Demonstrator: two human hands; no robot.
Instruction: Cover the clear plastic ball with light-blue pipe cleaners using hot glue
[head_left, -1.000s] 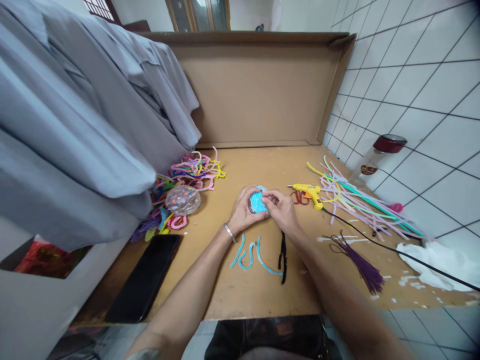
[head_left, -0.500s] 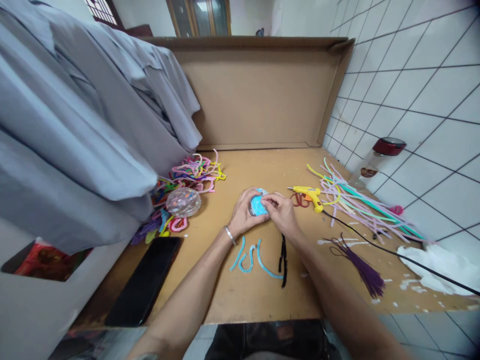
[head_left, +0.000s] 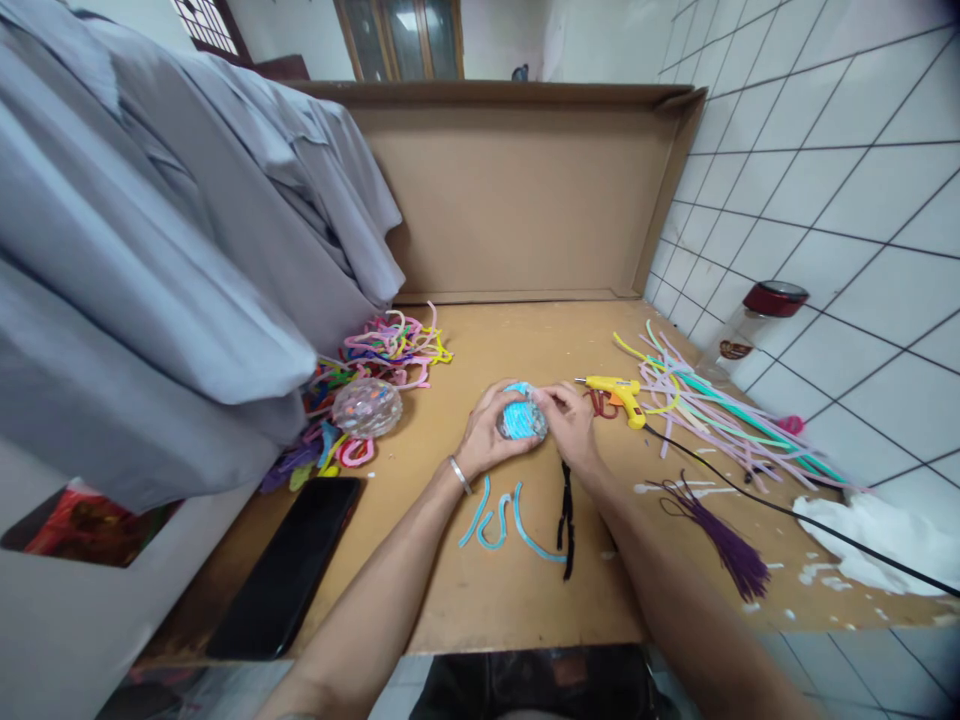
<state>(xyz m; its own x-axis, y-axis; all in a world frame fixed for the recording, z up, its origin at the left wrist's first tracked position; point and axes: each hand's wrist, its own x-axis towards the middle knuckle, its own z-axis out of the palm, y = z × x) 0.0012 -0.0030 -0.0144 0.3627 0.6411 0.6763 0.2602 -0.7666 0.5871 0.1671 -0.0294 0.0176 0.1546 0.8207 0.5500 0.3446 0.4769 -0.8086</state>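
My left hand point(head_left: 486, 432) is wrapped round a small round clear plastic container point(head_left: 534, 440), its face covered with rows of light-blue pipe cleaner point(head_left: 517, 420). At the container's upper right edge, the fingertips of my right hand point(head_left: 567, 418) are pinched together; what lies between them is hidden. Below the hands, several loose blue pipe cleaner pieces point(head_left: 491, 530) lie on the table. A bundle of black strands point(head_left: 566, 525) rests beside them, near my right wrist.
A yellow glue gun point(head_left: 619, 392) lies to the right, with red-handled scissors point(head_left: 600, 403) beside it. Pastel pipe cleaners point(head_left: 720, 410), a purple tassel point(head_left: 720, 540) and white tissue point(head_left: 877, 540) are further right. Left are a phone point(head_left: 289, 570), another clear container point(head_left: 367, 406) and tangled pipe cleaners point(head_left: 390, 340).
My right hand's fingertips have shifted right, from the blue face to the container's edge. More of the blue rows now shows. My left hand keeps its hold.
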